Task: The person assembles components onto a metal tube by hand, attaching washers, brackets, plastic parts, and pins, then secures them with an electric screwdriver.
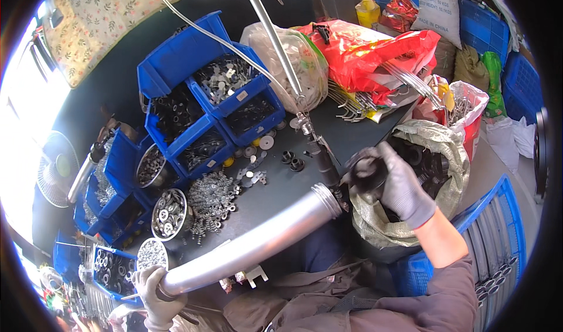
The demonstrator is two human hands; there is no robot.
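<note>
Silver tube [252, 238] slants from the left grip [155, 300], whose gloved fingers curl around its lower end, up to a threaded end just left of the right grip [404, 191]. Gloved too, the right grip pinches a black round part [368, 175], somewhat blurred. Just beside the right grip, an open woven sack [457, 182] holds dark parts [423, 162]. Beyond the left grip, a bowl [186, 219] of metal rings and, well apart, blue bins [170, 68] stand on the bench [267, 194].
</note>
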